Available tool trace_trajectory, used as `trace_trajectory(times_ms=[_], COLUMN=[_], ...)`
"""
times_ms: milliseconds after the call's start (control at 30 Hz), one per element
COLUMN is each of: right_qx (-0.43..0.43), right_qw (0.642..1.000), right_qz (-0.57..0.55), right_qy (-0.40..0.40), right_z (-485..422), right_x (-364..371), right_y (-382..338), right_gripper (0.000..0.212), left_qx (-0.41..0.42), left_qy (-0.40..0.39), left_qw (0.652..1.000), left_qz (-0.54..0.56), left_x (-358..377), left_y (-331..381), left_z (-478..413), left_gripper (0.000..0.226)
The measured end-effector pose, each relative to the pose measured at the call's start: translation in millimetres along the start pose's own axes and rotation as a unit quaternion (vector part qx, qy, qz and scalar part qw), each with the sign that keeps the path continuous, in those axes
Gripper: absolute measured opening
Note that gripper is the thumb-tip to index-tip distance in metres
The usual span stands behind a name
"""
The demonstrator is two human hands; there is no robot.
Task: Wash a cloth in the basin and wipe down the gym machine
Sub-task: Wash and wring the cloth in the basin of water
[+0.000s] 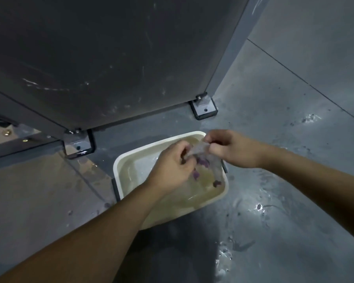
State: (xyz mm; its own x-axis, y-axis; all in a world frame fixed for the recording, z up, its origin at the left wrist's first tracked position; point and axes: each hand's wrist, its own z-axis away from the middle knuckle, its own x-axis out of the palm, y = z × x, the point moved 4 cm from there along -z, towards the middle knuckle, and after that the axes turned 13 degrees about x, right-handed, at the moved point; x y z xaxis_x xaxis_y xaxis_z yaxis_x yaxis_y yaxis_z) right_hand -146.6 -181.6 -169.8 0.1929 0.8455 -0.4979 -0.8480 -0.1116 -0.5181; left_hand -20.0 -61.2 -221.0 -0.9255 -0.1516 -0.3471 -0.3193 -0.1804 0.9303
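Forearms reach in from the bottom edge. Fingers of both hands pinch a thin pale cloth (202, 158) with purple blotches, held up over the basin (119, 166). Left hand (172, 166) is over the basin's middle, right hand (231, 148) over its far corner. Water's murky, so tugging hard could slosh it onto the already wet floor (274, 201), or tear the cloth.

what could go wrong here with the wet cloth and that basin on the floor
1. Both hands, left and right, hold the cloth above the water, so drips may miss the basin and add to the wet patches on the floor, a likely slip hazard.
2. The basin looks fairly full and sits close to the machine panel, so a knock could spill murky water against its base.
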Motion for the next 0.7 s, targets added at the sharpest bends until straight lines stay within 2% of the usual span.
trace_trajectory(times_ms=[67,200,300,367,433,533,633,700], right_qx=[0.009,-0.008,-0.031,-0.069,-0.093,-0.087,-0.057,-0.058], right_qw=[1.0,1.0,0.999,0.997,0.991,0.979,0.967,0.943], right_qz=[-0.003,0.011,-0.001,0.024,0.091,0.175,0.222,0.289], right_qy=[-0.014,-0.019,-0.005,0.024,0.037,0.058,0.111,0.154], right_z=[-11.0,-32.0,-46.5,-56.9,-64.9,-77.5,-86.4,-88.3], right_x=[7.0,38.4,63.4,75.2,86.9,104.3,121.9,130.5], right_y=[-6.9,-9.3,2.0,11.4,19.3,31.5,40.7,40.3], right_gripper=[0.011,0.011,0.014,0.025,0.031,0.027,0.023,0.024], left_qx=[-0.03,-0.036,-0.081,-0.12,-0.15,-0.135,-0.162,-0.208], left_qy=[0.031,0.005,0.031,0.033,0.028,0.008,-0.05,-0.076], left_qw=[0.998,0.997,0.995,0.992,0.987,0.978,0.942,0.925], left_qz=[0.044,0.066,0.039,-0.016,-0.058,-0.161,-0.288,-0.309], left_x=[-15.9,-41.2,-45.8,-41.8,-37.1,-28.1,-17.4,-13.4], left_y=[-11.0,-25.8,-49.3,-66.6,-73.2,-71.9,-82.0,-91.1], left_z=[10.1,31.9,41.6,45.7,49.5,49.9,46.6,45.3], left_gripper=[0.021,0.036,0.041,0.034,0.014,0.037,0.029,0.02])
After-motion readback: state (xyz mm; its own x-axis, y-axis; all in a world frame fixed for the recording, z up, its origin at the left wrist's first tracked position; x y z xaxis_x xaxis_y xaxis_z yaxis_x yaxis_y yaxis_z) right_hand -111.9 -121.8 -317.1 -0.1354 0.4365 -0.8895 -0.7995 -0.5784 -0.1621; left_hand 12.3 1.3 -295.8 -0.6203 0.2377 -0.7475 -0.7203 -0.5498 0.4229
